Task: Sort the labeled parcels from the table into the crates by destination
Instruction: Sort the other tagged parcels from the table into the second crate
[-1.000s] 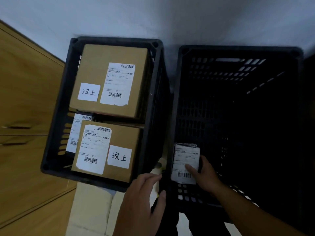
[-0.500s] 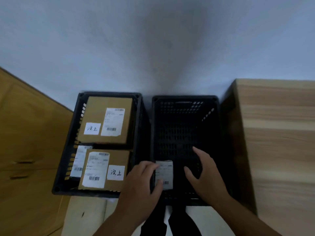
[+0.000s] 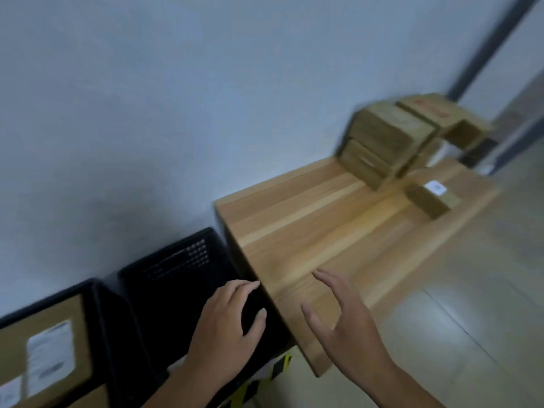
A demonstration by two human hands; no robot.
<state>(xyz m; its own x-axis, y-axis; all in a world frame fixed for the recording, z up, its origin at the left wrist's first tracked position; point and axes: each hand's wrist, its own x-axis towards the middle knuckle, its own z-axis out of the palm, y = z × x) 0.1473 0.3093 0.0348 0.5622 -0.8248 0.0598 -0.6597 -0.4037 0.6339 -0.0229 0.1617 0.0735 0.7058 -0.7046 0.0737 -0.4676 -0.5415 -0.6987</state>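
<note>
Two black crates stand on the floor by the wall. The left crate (image 3: 91, 293) holds a brown parcel (image 3: 44, 346) with a white label. The right crate (image 3: 176, 257) looks dark inside; its contents are hidden. My left hand (image 3: 226, 328) hovers over the right crate's near corner, fingers apart and holding nothing. My right hand (image 3: 341, 319) is spread above the near end of the wooden table (image 3: 309, 219), also holding nothing. Far along the table lies a small brown parcel (image 3: 432, 198) with a white label, and a blurred stack of brown parcels (image 3: 385, 139) sits by the wall.
A pale wall runs behind the crates and table. Pale floor (image 3: 471, 304) lies to the right of the table. Yellow-black tape (image 3: 265, 375) shows on the floor below my left hand. A dark door frame (image 3: 494, 42) stands at the far right.
The view has swung from the crates up and right toward the table. Both hands have left the right crate; the small labeled parcel there is out of sight.
</note>
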